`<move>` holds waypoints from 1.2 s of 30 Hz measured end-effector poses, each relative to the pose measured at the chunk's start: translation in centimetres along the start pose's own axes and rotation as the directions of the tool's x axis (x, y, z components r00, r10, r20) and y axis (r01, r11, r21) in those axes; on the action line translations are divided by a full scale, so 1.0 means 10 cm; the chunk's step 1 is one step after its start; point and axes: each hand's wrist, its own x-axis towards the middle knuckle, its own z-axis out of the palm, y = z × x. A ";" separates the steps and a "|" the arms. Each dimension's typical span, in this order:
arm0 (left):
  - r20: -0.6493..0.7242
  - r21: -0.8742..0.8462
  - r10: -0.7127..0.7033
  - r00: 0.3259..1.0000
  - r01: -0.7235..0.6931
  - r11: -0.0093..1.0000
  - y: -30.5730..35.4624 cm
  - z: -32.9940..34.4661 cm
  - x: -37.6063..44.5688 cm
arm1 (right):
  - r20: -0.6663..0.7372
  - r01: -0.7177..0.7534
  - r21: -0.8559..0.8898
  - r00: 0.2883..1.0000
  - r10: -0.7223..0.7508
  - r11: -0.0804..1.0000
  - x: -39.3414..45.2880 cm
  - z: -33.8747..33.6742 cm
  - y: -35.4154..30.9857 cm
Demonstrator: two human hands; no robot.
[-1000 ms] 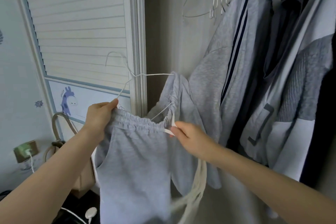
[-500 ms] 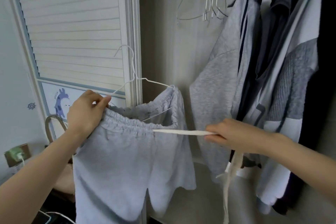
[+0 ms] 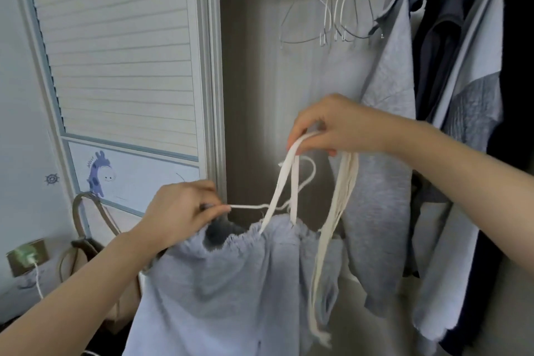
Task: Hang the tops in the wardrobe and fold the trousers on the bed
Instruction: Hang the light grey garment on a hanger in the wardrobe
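Here my left hand (image 3: 185, 208) is pinched shut on the left end of the white wire hanger (image 3: 254, 206) together with the waistband of the grey shorts (image 3: 231, 274), which hang near me in front of the open wardrobe (image 3: 260, 95). My right hand (image 3: 338, 127), higher and to the right, is closed around the cream drawstring (image 3: 281, 182), lifting it in loops with the loose ends dangling. Farther right, grey and dark tops (image 3: 387, 124) hang on the rail beside empty hangers (image 3: 326, 17).

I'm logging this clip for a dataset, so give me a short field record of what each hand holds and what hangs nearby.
left hand: grips the white wire hanger and the waistband of the grey shorts
right hand: pinches the cream drawstring, lifted above the waistband
rail: empty wire hangers, then a grey hoodie
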 end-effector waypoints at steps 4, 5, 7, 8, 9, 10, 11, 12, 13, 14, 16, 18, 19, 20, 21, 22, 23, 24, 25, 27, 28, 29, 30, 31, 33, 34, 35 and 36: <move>0.050 -0.108 0.105 0.993 -0.099 0.989 0.09 0.03 -0.02 | 0.012 -0.051 0.138 0.999 0.050 0.989 0.17 0.06 0.10; 0.057 -0.139 0.115 0.992 -0.106 0.985 0.12 0.03 -0.02 | 0.021 -0.074 0.185 0.997 0.072 0.980 0.21 0.13 0.16; 0.043 -0.216 0.102 0.994 -0.090 0.972 0.18 0.01 -0.02 | 0.055 -0.122 0.228 0.992 0.112 0.966 0.27 0.27 0.29; 0.021 -0.266 0.055 0.998 -0.048 0.963 0.18 -0.02 -0.01 | 0.078 -0.138 0.212 0.989 0.124 0.968 0.28 0.32 0.37; -0.007 -0.307 -0.020 1.000 0.017 0.952 0.15 -0.05 -0.01 | 0.097 -0.155 0.163 0.985 0.140 0.974 0.25 0.36 0.45; -0.035 -0.328 -0.106 0.994 0.089 0.941 0.11 -0.08 -0.01 | 0.101 -0.166 0.104 0.983 0.156 0.981 0.20 0.38 0.53; -0.064 -0.331 -0.181 0.981 0.150 0.932 0.05 -0.11 -0.02 | 0.077 -0.179 0.051 0.982 0.175 0.982 0.15 0.38 0.60; -0.087 -0.333 -0.244 0.966 0.203 0.921 0.00 -0.14 -0.03 | 0.038 -0.187 0.014 0.982 0.186 0.982 0.07 0.39 0.64; -0.106 -0.345 -0.302 0.947 0.250 0.905 -0.04 -0.15 -0.02 | -0.015 -0.182 -0.034 0.983 0.181 0.983 -0.01 0.40 0.63; -0.119 -0.364 -0.352 0.928 0.290 0.885 -0.06 -0.15 -0.02 | -0.076 -0.156 -0.109 0.986 0.148 0.982 -0.08 0.44 0.60; -0.132 -0.403 -0.420 0.898 0.339 0.850 -0.05 -0.12 0.04 | -0.096 -0.098 -0.280 0.993 0.073 0.955 -0.20 0.63 0.44; -0.141 -0.433 -0.452 0.881 0.356 0.828 -0.01 -0.07 0.13 | -0.043 -0.074 -0.344 0.997 0.062 0.936 -0.26 0.93 0.30; -0.144 -0.442 -0.456 0.878 0.355 0.824 0.02 -0.05 0.19 | -0.044 -0.081 -0.347 0.997 0.070 0.934 -0.27 1.05 0.26; -0.143 -0.453 -0.456 0.878 0.351 0.819 0.04 -0.03 0.23 | -0.044 -0.053 -0.350 0.998 0.040 0.935 -0.27 1.15 0.25; -0.141 -0.473 -0.450 0.882 0.339 0.813 0.06 -0.03 0.28 | -0.038 -0.030 -0.371 0.999 0.017 0.928 -0.27 1.17 0.25; -0.139 -0.498 -0.446 0.884 0.327 0.803 0.07 -0.03 0.32 | -0.059 -0.020 -0.379 0.998 -0.003 0.925 -0.28 1.12 0.23; -0.136 -0.525 -0.449 0.883 0.320 0.789 0.07 -0.03 0.35 | -0.084 -0.036 -0.389 0.996 0.003 0.921 -0.29 1.02 0.21; -0.133 -0.552 -0.453 0.882 0.314 0.773 0.06 -0.04 0.37 | -0.133 -0.085 -0.377 0.990 0.037 0.922 -0.31 0.91 0.21; -0.126 -0.577 -0.460 0.879 0.312 0.755 0.05 -0.06 0.39 | -0.205 -0.136 -0.348 0.977 0.066 0.927 -0.31 0.79 0.24; -0.115 -0.636 -0.465 0.878 0.295 0.713 0.03 -0.11 0.42 | -0.380 -0.209 -0.335 0.922 0.071 0.919 -0.32 0.58 0.42; -0.114 -0.662 -0.461 0.880 0.278 0.695 0.01 -0.13 0.44 | -0.425 -0.262 -0.369 0.901 0.089 0.892 -0.33 0.49 0.55; -0.119 -0.677 -0.458 0.881 0.265 0.687 -0.01 -0.16 0.45 | -0.414 -0.313 -0.397 0.900 0.137 0.863 -0.34 0.41 0.67; -0.131 -0.687 -0.455 0.881 0.250 0.682 -0.03 -0.19 0.47 | -0.363 -0.354 -0.395 0.908 0.210 0.848 -0.35 0.34 0.77; -0.144 -0.697 -0.455 0.879 0.237 0.677 -0.07 -0.21 0.49 | -0.289 -0.381 -0.338 0.912 0.290 0.861 -0.37 0.30 0.85; -0.162 -0.716 -0.452 0.877 0.211 0.666 -0.13 -0.25 0.54 | -0.134 -0.388 -0.073 0.917 0.376 0.919 -0.45 0.21 0.92; -0.166 -0.721 -0.451 0.877 0.204 0.662 -0.15 -0.26 0.57 | -0.102 -0.361 0.085 0.924 0.368 0.929 -0.48 0.18 0.93; -0.164 -0.722 -0.450 0.878 0.205 0.661 -0.16 -0.26 0.60 | -0.090 -0.336 0.221 0.928 0.362 0.916 -0.53 0.16 0.93; -0.162 -0.722 -0.447 0.880 0.203 0.661 -0.15 -0.24 0.65 | -0.091 -0.319 0.342 0.925 0.369 0.884 -0.58 0.12 0.91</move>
